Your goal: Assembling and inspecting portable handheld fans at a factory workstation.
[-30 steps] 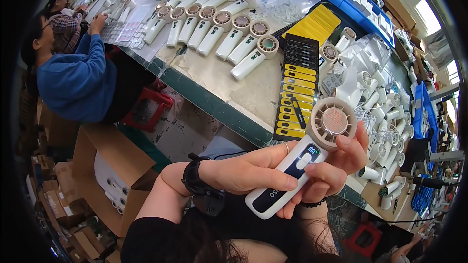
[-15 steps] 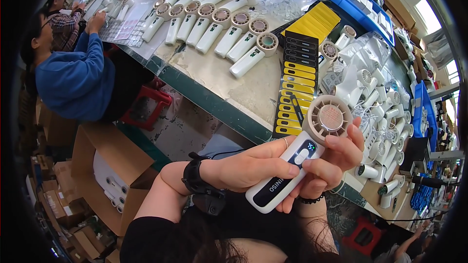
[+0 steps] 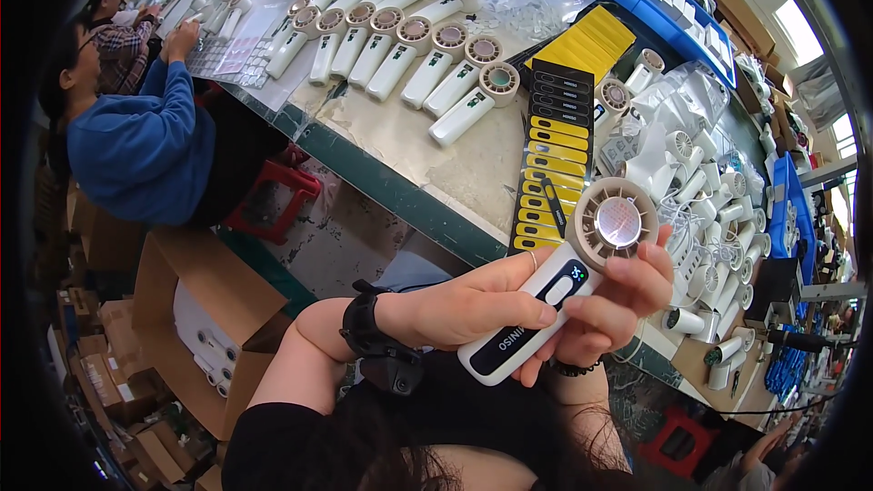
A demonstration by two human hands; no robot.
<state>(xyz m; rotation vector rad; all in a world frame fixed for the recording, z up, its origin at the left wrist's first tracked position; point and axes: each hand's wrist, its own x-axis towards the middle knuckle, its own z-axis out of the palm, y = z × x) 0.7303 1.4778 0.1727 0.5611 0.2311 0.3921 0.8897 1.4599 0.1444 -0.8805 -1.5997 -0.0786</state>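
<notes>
A white handheld fan [image 3: 509,347] with a beige round head, a black front panel and a small lit display is held between my hands, close to my body. My left hand [image 3: 482,302] grips its handle from the left, thumb lying across the black panel below the grey-white button. From the right, my right hand [image 3: 618,305] wraps its fingers about the handle and the edge of the fan head. Part of the handle's back is hidden by my fingers. Just beyond the fan lies a strip of black panel stickers [image 3: 556,141] on yellow backing.
Rows of similar fans [image 3: 397,64] lie on the worn table. More white fans and cables [image 3: 705,209] are heaped at right, by blue bins [image 3: 668,5]. A cardboard box [image 3: 186,336] stands lower left, near a red stool [image 3: 277,195]. A person in blue [image 3: 136,145] works at far left.
The fan has risen and tilted slightly in my hands, and its shiny centre now catches more light. My left thumb has shifted slightly down off the button's edge.
</notes>
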